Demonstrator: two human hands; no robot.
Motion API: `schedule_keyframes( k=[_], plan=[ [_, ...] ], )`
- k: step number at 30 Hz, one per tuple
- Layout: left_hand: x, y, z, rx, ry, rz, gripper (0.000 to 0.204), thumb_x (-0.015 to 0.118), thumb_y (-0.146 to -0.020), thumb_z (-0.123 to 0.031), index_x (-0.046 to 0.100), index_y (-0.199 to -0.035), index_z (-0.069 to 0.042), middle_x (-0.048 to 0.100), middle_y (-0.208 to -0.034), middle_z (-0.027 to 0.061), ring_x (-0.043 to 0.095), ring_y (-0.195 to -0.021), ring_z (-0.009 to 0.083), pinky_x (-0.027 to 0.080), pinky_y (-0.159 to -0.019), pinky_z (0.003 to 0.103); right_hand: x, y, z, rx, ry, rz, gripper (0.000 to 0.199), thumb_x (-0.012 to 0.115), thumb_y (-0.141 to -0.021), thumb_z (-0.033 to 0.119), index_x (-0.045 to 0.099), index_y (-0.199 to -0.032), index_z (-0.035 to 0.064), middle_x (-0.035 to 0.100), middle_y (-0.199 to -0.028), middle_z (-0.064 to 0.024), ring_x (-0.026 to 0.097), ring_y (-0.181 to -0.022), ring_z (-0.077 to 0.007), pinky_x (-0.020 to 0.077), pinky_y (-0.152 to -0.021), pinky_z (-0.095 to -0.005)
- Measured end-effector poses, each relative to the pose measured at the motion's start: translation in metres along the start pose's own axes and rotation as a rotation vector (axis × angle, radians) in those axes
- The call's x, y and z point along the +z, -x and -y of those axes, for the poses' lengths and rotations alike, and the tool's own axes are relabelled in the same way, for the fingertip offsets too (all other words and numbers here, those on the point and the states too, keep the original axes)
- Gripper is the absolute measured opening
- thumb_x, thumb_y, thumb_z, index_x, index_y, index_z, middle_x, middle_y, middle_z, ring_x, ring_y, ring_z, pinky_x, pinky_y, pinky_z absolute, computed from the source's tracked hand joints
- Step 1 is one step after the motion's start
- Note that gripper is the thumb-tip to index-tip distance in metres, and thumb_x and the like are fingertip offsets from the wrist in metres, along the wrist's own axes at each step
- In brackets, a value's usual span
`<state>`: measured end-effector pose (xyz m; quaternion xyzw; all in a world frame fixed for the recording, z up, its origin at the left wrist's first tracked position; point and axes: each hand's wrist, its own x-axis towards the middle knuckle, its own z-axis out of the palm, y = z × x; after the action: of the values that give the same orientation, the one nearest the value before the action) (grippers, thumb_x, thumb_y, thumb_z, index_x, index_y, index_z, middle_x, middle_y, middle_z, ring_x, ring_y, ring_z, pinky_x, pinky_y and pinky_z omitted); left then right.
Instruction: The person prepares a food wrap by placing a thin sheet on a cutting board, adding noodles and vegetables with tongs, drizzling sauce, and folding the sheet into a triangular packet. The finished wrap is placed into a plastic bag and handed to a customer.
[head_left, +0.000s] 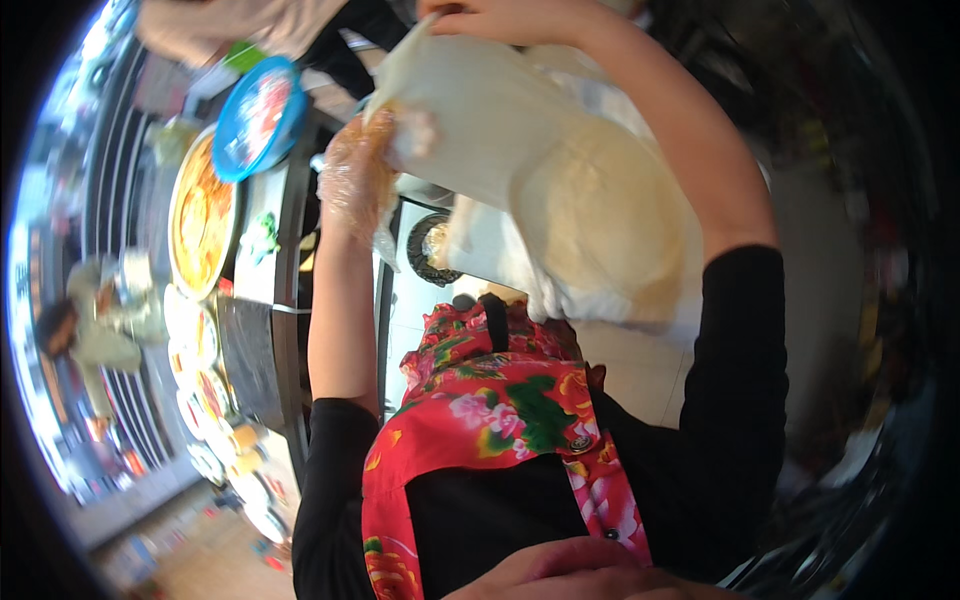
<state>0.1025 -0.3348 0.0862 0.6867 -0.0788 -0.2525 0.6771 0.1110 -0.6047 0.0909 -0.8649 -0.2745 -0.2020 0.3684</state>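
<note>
A large, thin, pale sheet that looks like flatbread [480, 105] hangs stretched in front of me. My right hand [490, 18], bare, pinches its far edge at the top of the view. My left hand [358, 175] wears a clear plastic glove and has its fingers closed at the sheet's left edge, with an orange-brown smear about the fingertips. Below and to the right, a round, pale yellowish pile of similar sheets [610, 215] lies on white cloth [515, 250]. The sheet's lower edge blurs into the pile, so I cannot tell where they part.
Left of me, a counter holds a big round pan of orange food [203, 215], a blue basin [258, 118] and several small dishes [195, 330]. A black-lined bin [425, 262] sits below my hands. One person [100, 320] stands beyond the counter; another person's sleeve [235, 25] shows at the top left.
</note>
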Motion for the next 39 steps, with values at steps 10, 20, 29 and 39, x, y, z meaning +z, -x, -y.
schedule_keyframes(
  k=[10, 20, 29, 39],
  plan=[
    [-0.115, 0.168, -0.118, 0.229, -0.186, -0.124, 0.029, 0.062, -0.099, -0.030, 0.068, -0.106, -0.002, 0.067, -0.091, 0.0018, 0.059, -0.085, 0.0092, 0.050, -0.077, 0.027, -0.004, -0.115, 0.203, -0.010, -0.027, 0.131, 0.016, 0.075, -0.073, -0.003, 0.066, -0.086, -0.0001, 0.062, -0.084, -0.0068, 0.056, -0.079, -0.0203, 0.0453, -0.070, -0.0293],
    [-0.392, 0.371, -0.108, -0.030, -0.512, -0.761, 0.027, 0.061, -0.094, -0.028, 0.071, -0.100, -0.003, 0.071, -0.091, 0.0097, 0.064, -0.083, 0.0190, 0.051, -0.078, 0.032, 0.305, -0.242, 0.357, 0.681, -1.043, 0.539, 0.020, 0.063, -0.096, 0.018, 0.067, -0.105, 0.0005, 0.058, -0.080, 0.0052, 0.046, -0.067, -0.0035, 0.0361, -0.058, -0.0203],
    [-0.565, 0.350, -0.065, 0.198, -1.045, -1.053, 0.037, 0.051, -0.099, -0.036, 0.067, -0.115, -0.006, 0.069, -0.101, 0.0178, 0.065, -0.091, 0.0334, 0.052, -0.084, 0.039, 0.485, -0.369, 0.356, 0.044, -0.624, 0.375, 0.027, 0.057, -0.098, 0.022, 0.067, -0.107, -0.0011, 0.063, -0.081, -0.0062, 0.057, -0.072, -0.0151, 0.0467, -0.069, -0.0292],
    [-0.511, 0.352, 0.094, -0.173, -1.007, -0.410, 0.035, 0.054, -0.096, -0.034, 0.064, -0.116, -0.008, 0.068, -0.108, 0.0177, 0.063, -0.098, 0.0368, 0.052, -0.088, 0.044, 0.532, -0.210, 0.271, -0.553, -0.173, 0.656, 0.019, 0.065, -0.089, 0.017, 0.066, -0.107, 0.0089, 0.060, -0.110, -0.0142, 0.061, -0.097, -0.0326, 0.0516, -0.085, -0.0426]
  ],
)
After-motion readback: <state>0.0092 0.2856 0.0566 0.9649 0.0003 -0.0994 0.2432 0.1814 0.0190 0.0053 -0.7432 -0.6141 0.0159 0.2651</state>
